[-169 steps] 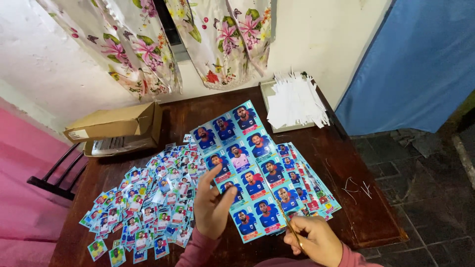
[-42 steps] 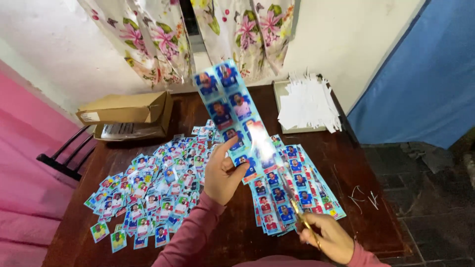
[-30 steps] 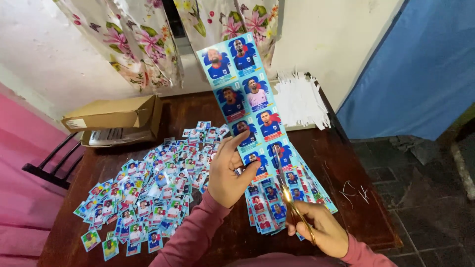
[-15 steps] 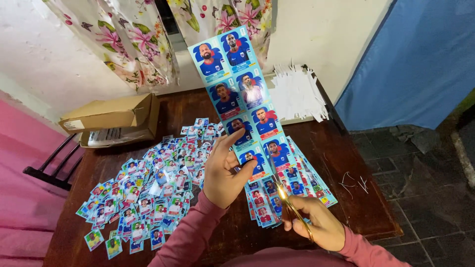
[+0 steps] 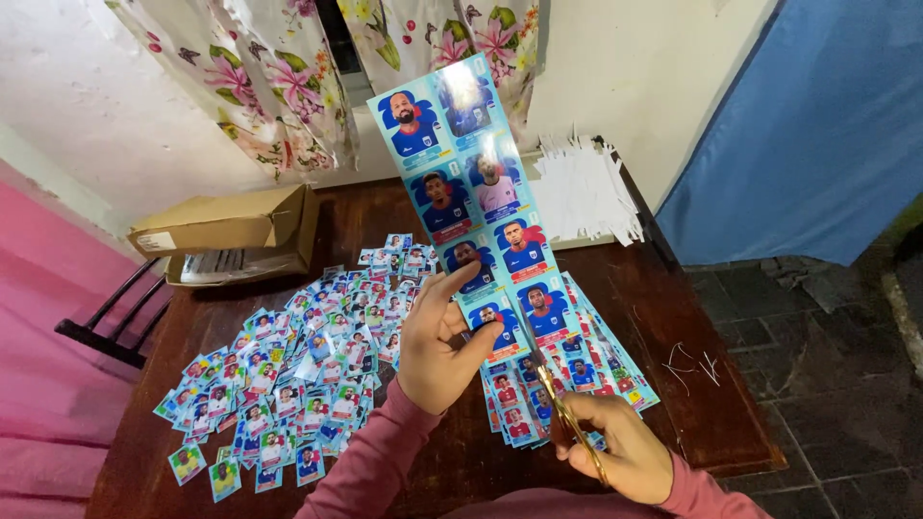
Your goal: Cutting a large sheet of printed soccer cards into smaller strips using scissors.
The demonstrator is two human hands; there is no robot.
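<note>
Glossy paper catches the light on that tall sticker sheet (image 5: 478, 207), thin metal scissor blades (image 5: 567, 418) gleam yellow beneath it, the desk (image 5: 673, 317) shows dark polished wood, the box (image 5: 226, 226) is matt brown cardboard, and the flowered curtain (image 5: 288, 77) hangs as soft cloth.

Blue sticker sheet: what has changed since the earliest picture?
The left hand has lifted the blue sticker sheet off the stack of sheets to upright. The right hand brought its gold scissors to the sheet's bottom edge. Cut stickers and cardboard box stayed put.
</note>
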